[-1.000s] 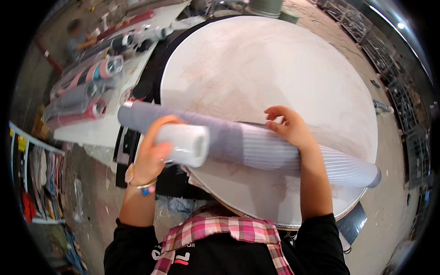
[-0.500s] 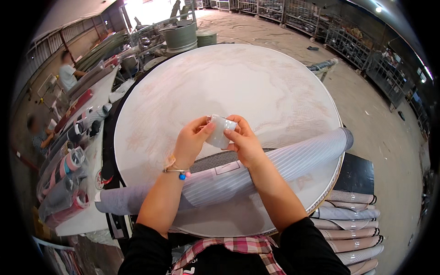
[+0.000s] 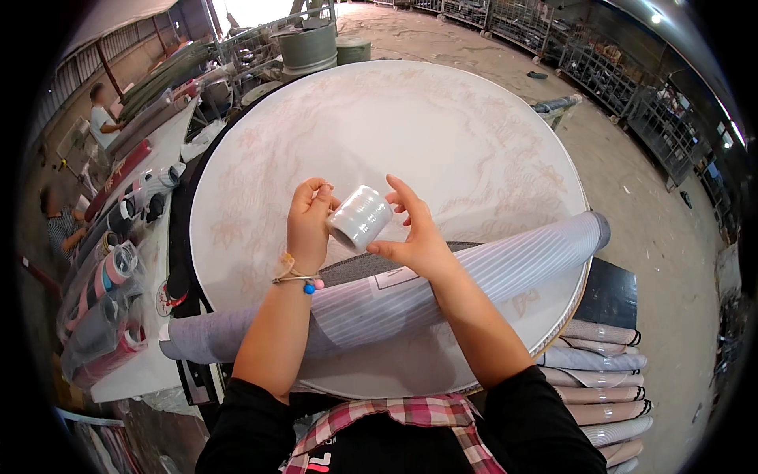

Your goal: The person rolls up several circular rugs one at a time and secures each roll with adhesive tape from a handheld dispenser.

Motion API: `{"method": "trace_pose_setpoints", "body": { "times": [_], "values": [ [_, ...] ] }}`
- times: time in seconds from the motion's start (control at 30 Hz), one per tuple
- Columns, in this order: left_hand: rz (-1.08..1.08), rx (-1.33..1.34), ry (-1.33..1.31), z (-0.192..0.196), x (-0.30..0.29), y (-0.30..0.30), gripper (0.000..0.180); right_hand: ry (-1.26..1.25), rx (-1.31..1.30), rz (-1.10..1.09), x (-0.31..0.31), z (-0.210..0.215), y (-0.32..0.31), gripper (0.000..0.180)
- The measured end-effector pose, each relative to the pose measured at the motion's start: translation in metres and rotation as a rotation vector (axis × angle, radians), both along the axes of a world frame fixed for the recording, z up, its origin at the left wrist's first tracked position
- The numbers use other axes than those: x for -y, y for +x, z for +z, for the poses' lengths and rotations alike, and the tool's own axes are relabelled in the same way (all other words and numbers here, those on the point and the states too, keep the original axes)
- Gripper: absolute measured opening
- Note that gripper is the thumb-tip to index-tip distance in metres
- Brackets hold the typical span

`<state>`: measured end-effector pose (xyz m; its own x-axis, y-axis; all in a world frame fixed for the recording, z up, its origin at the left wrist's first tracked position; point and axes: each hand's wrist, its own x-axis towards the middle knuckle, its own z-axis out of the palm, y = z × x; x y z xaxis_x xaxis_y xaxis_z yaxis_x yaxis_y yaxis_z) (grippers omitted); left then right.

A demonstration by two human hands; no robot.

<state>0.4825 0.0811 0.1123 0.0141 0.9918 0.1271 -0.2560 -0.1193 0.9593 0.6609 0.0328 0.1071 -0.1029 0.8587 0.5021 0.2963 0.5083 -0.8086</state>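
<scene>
A shiny, whitish-clear roll of tape or film is tilted between my hands above the round table, one end facing down toward me. My left hand is closed at its left side, thumb and forefinger pinched together and other fingers reaching against the roll. Around its right end, my right hand has thumb and fingers spread apart, the thumb near the lower edge. Below my hands a long rolled grey-and-white striped mat lies across the near part of the table, with a pale label on it.
The large round table has a pale, faintly patterned top. Rolled mats in plastic lie on a side table at left, where two people work. A stack of folded mats sits at lower right. Metal cage racks line the far right.
The roll has turned and tilted, and its cylindrical shape now shows. My right fingers have spread away from it, while my left hand has shifted slightly left and up.
</scene>
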Motion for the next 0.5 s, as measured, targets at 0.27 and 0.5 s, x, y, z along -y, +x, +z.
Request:
{"method": "trace_pose_setpoints", "body": {
  "times": [0.27, 0.5],
  "values": [
    [-0.055, -0.145, -0.295, -0.01, 0.015, -0.003, 0.013, -0.59, -0.348, 0.366, 0.056, 0.021, 0.027, 0.078],
    [-0.179, -0.326, -0.562, -0.038, 0.002, -0.014, 0.008, -0.537, 0.536, 0.073, 0.149, 0.012, 0.048, 0.064]
  ]
}}
